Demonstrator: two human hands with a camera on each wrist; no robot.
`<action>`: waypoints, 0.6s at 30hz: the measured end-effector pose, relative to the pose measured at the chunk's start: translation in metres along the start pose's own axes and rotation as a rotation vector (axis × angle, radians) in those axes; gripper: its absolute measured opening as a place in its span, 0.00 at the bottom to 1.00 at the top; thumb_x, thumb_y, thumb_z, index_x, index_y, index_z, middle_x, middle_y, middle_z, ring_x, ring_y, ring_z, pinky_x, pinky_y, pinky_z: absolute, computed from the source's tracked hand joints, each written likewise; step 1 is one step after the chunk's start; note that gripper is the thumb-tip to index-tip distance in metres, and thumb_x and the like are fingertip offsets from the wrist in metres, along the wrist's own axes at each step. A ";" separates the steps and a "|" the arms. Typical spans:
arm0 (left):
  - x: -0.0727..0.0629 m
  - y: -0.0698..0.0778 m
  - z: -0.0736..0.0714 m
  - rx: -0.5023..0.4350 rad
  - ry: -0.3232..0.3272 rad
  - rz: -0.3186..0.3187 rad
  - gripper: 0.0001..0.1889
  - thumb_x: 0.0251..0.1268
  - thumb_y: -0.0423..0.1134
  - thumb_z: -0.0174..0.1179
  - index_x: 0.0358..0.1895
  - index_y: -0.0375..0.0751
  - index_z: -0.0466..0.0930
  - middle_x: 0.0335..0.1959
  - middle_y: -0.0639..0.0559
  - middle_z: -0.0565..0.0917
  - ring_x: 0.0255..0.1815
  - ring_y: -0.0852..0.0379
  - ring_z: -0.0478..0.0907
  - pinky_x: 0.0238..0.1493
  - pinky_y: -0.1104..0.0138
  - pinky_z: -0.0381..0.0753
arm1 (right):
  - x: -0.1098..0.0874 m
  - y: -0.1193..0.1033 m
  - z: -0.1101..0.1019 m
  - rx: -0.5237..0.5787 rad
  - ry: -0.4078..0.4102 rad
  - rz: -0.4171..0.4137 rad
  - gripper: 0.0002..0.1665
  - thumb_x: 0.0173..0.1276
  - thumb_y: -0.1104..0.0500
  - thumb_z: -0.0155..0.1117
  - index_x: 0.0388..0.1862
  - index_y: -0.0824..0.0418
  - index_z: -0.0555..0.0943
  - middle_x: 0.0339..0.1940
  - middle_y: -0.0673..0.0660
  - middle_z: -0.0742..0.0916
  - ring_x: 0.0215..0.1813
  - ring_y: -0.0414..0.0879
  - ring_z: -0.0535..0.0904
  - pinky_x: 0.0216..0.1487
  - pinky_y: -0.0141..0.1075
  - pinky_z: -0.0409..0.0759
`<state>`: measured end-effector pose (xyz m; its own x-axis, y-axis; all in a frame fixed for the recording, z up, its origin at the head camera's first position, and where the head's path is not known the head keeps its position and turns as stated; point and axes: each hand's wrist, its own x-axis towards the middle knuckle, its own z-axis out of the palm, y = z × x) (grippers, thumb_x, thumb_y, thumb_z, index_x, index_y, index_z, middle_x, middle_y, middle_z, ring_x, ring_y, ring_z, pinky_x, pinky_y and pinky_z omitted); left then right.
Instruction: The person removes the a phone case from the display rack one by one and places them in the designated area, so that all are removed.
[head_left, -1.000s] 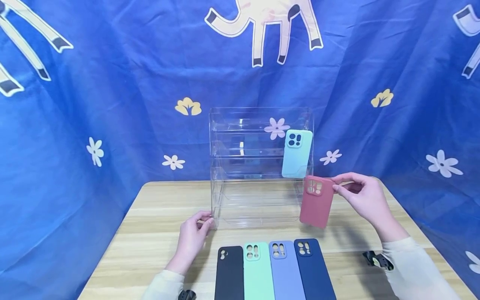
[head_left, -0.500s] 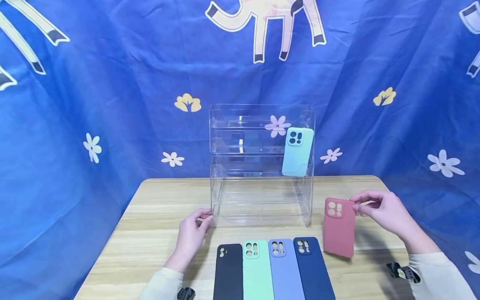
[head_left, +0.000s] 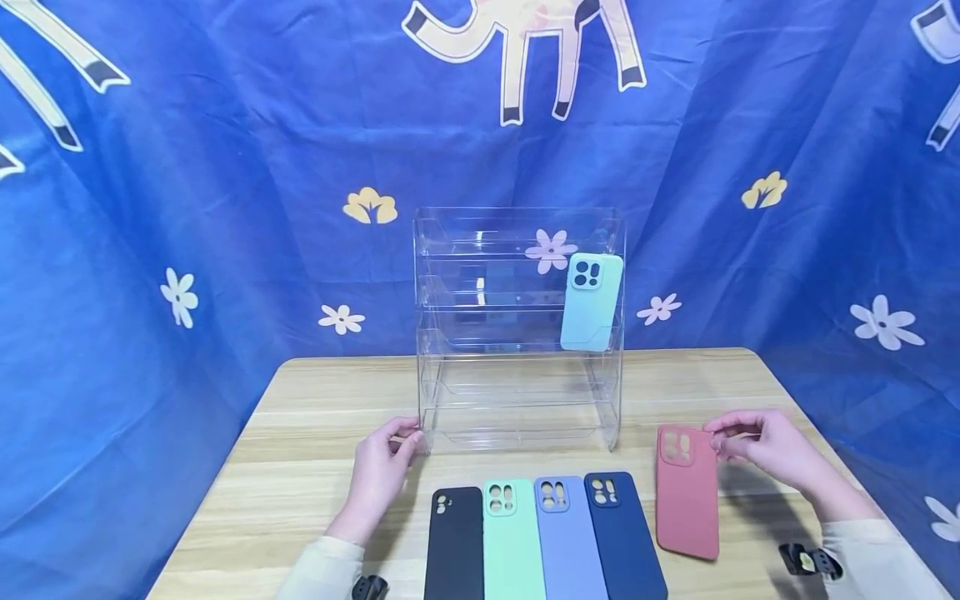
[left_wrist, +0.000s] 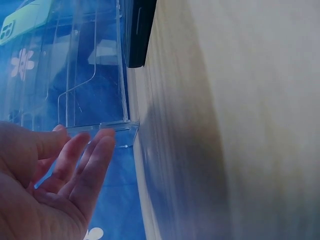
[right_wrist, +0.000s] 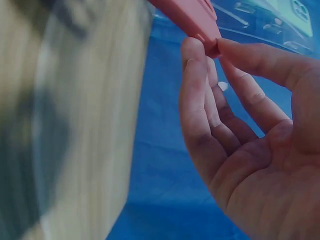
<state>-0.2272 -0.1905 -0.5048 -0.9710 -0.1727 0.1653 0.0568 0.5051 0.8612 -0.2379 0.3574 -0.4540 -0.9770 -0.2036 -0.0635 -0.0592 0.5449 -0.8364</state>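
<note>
My right hand (head_left: 765, 446) pinches a dusty-red phone case (head_left: 687, 500) by its upper right corner, thumb against fingers. In the right wrist view only the corner of that red case (right_wrist: 187, 20) shows. My left hand (head_left: 380, 475) touches the lower left side of a clear tiered display rack (head_left: 517, 417). From the left wrist, the fingers (left_wrist: 95, 170) are extended, with their tips at the rack's edge (left_wrist: 95, 125). A light-blue phone case (head_left: 590, 312) stands in the rack at the right side, leaning back.
In front of the rack, a black case (head_left: 456, 542), a mint-green case (head_left: 513, 542), a lavender case (head_left: 572, 542) and a navy case (head_left: 626, 537) lie side by side on the wooden table (head_left: 300, 433). A blue patterned curtain (head_left: 225, 208) hangs behind.
My right hand has carried the red case away from the rack's right side, rightward and down toward the table, right of the navy case. The left hand has stayed at the rack.
</note>
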 end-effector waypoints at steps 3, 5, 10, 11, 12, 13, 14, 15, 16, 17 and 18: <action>0.000 0.000 0.000 0.003 -0.003 -0.007 0.13 0.70 0.30 0.64 0.56 0.36 0.85 0.39 0.42 0.88 0.33 0.45 0.89 0.28 0.71 0.87 | -0.002 0.008 0.004 0.019 -0.044 -0.020 0.17 0.71 0.67 0.65 0.54 0.78 0.81 0.40 0.63 0.90 0.35 0.41 0.88 0.37 0.42 0.92; 0.000 0.001 0.000 0.005 0.000 -0.007 0.13 0.70 0.31 0.65 0.55 0.36 0.85 0.39 0.43 0.88 0.33 0.45 0.89 0.28 0.71 0.87 | -0.002 0.013 0.008 0.030 -0.057 -0.029 0.17 0.71 0.67 0.65 0.54 0.79 0.81 0.40 0.64 0.90 0.35 0.41 0.88 0.37 0.43 0.92; 0.000 0.001 -0.001 -0.003 0.001 -0.009 0.13 0.70 0.30 0.65 0.55 0.36 0.85 0.38 0.42 0.88 0.34 0.44 0.88 0.28 0.71 0.87 | 0.001 0.025 0.019 0.056 -0.083 -0.029 0.17 0.72 0.67 0.64 0.55 0.79 0.81 0.40 0.67 0.90 0.34 0.41 0.88 0.37 0.42 0.92; 0.000 0.001 -0.001 -0.004 0.003 -0.009 0.13 0.70 0.30 0.65 0.55 0.36 0.85 0.38 0.43 0.88 0.33 0.44 0.88 0.28 0.71 0.87 | 0.002 0.026 0.021 0.055 -0.085 -0.025 0.17 0.72 0.67 0.65 0.55 0.78 0.81 0.40 0.66 0.90 0.34 0.42 0.88 0.37 0.42 0.92; 0.000 0.001 -0.001 -0.006 0.001 -0.012 0.13 0.70 0.30 0.65 0.55 0.36 0.85 0.38 0.43 0.88 0.34 0.44 0.88 0.28 0.71 0.87 | 0.003 0.028 0.024 0.062 -0.096 -0.025 0.18 0.72 0.67 0.65 0.55 0.78 0.81 0.41 0.67 0.90 0.34 0.43 0.89 0.36 0.42 0.92; 0.000 0.000 -0.001 -0.005 0.001 -0.013 0.13 0.70 0.30 0.65 0.55 0.36 0.85 0.39 0.43 0.88 0.34 0.44 0.88 0.28 0.71 0.87 | 0.003 0.030 0.026 0.072 -0.107 -0.024 0.18 0.72 0.67 0.65 0.55 0.78 0.81 0.41 0.67 0.90 0.34 0.44 0.89 0.36 0.42 0.92; 0.000 0.000 -0.001 -0.007 0.001 -0.016 0.13 0.70 0.30 0.65 0.55 0.36 0.85 0.39 0.43 0.88 0.34 0.44 0.88 0.29 0.70 0.88 | 0.004 0.031 0.028 0.075 -0.112 -0.022 0.18 0.72 0.66 0.65 0.55 0.78 0.81 0.41 0.67 0.90 0.33 0.45 0.89 0.35 0.42 0.92; -0.001 0.000 -0.001 -0.007 -0.001 -0.016 0.13 0.70 0.30 0.65 0.55 0.36 0.85 0.39 0.43 0.88 0.34 0.44 0.88 0.29 0.70 0.88 | 0.005 0.033 0.029 0.076 -0.116 -0.019 0.18 0.71 0.66 0.65 0.55 0.78 0.81 0.40 0.66 0.90 0.33 0.45 0.89 0.35 0.42 0.92; -0.001 0.001 -0.001 -0.008 -0.001 -0.015 0.13 0.70 0.30 0.65 0.55 0.36 0.85 0.39 0.43 0.87 0.35 0.44 0.88 0.29 0.69 0.89 | 0.006 0.034 0.031 0.077 -0.118 -0.017 0.17 0.71 0.66 0.66 0.54 0.77 0.82 0.40 0.65 0.91 0.33 0.45 0.89 0.35 0.41 0.92; -0.001 0.001 -0.001 -0.009 -0.002 -0.014 0.13 0.70 0.30 0.65 0.55 0.36 0.85 0.39 0.43 0.87 0.35 0.44 0.89 0.30 0.69 0.89 | 0.006 0.035 0.033 0.079 -0.124 -0.022 0.17 0.71 0.66 0.66 0.54 0.77 0.82 0.40 0.64 0.91 0.33 0.45 0.89 0.35 0.42 0.92; -0.001 0.001 -0.001 -0.010 -0.003 -0.015 0.13 0.70 0.30 0.65 0.55 0.35 0.84 0.39 0.42 0.87 0.35 0.44 0.88 0.30 0.68 0.89 | 0.007 0.037 0.034 0.085 -0.126 -0.020 0.17 0.71 0.65 0.66 0.53 0.77 0.82 0.40 0.63 0.91 0.33 0.45 0.89 0.35 0.42 0.92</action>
<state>-0.2261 -0.1902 -0.5037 -0.9724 -0.1776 0.1514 0.0449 0.4944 0.8681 -0.2403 0.3484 -0.5042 -0.9421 -0.3169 -0.1099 -0.0553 0.4701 -0.8809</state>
